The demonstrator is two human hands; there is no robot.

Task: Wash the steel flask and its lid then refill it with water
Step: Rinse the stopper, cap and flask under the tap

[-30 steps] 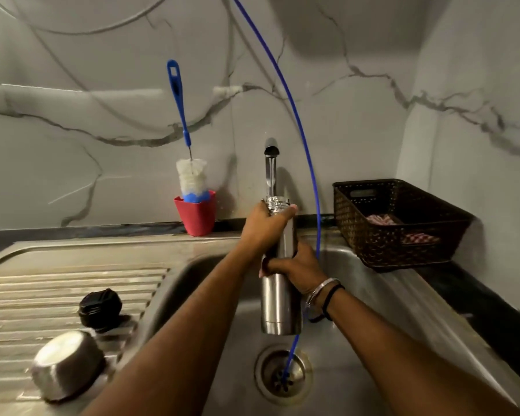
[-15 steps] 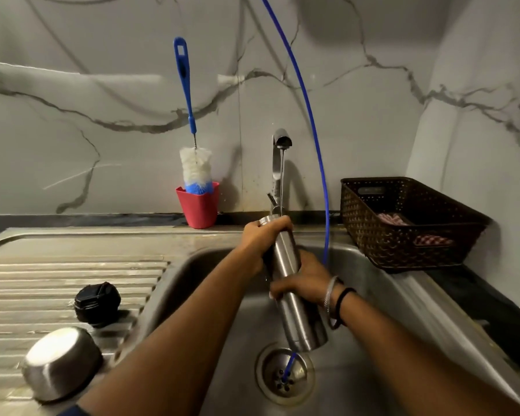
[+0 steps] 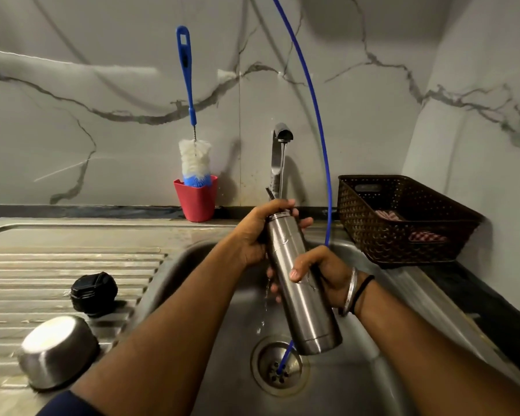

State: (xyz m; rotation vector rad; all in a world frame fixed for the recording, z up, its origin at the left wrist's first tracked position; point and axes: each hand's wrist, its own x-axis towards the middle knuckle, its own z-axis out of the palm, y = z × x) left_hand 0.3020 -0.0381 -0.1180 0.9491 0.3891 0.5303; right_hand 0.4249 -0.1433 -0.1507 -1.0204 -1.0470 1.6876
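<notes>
Flask (image 3: 300, 283) sits in both your hands over the sink (image 3: 357, 385), its long axis tilted, base toward you above the drain, mouth away under the running tap (image 3: 281, 136). Your right hand (image 3: 321, 273) grips mid-body; your left hand (image 3: 258, 232), farther, wraps the neck. Black lid (image 3: 93, 294) lies left on the drainboard.

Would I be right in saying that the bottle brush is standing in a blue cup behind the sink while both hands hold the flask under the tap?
Not quite: in the head view the cup is red, not blue. The bottle brush does stand in it, and the left hand and right hand both hold the flask under the tap.
</notes>
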